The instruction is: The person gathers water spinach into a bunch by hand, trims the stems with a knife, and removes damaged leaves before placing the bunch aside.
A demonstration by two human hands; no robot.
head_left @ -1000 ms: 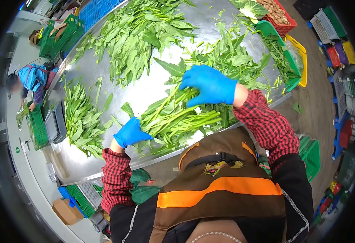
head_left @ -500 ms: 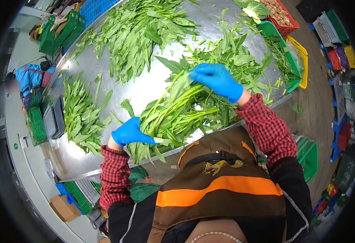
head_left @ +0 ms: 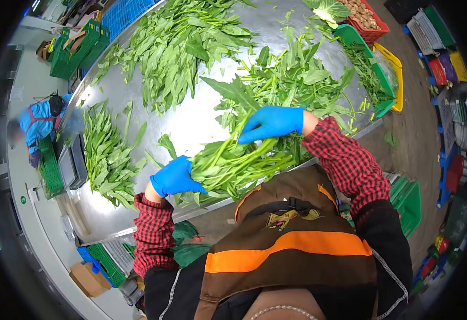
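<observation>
A bunch of water spinach (head_left: pixel 244 162) lies across the near edge of the metal table, its cut stems pointing right. My left hand (head_left: pixel 176 177), in a blue glove, is wrapped round its leafy end with the thumb along the underside. Above the stems, my right hand (head_left: pixel 273 124), gloved too, has its fingers closed on a water spinach stalk (head_left: pixel 238 128); the fingertips are partly hidden by leaves. Just behind that hand spreads a loose heap of water spinach (head_left: pixel 310 80) with cut stem pieces.
A larger pile of water spinach (head_left: pixel 174 48) covers the far side of the metal table (head_left: pixel 118 221); a smaller bunch (head_left: pixel 105 152) lies left. Green (head_left: pixel 385 104) and red (head_left: pixel 369 33) crates stand at the right edge, near a cabbage (head_left: pixel 332 9). Another person (head_left: pixel 41 122) is far left.
My right hand has moved slightly left and down over the bunch. The bunch lies lower and flatter, and my left hand still holds its leafy end.
</observation>
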